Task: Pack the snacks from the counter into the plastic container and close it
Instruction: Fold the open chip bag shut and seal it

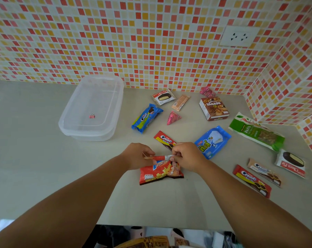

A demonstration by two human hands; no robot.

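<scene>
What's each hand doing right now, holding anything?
Left hand: closed on the folded top of the potato snack bag.
Right hand: closed, pinching the same folded top.

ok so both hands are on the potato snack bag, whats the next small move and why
Probably finish securing the folded top of the potato snack bag, then carry it to the plastic container. Both the left hand and right hand pinch the fold, apparently with a rubber band. The container's lid looks still on, a pink binder clip resting on it.
</scene>
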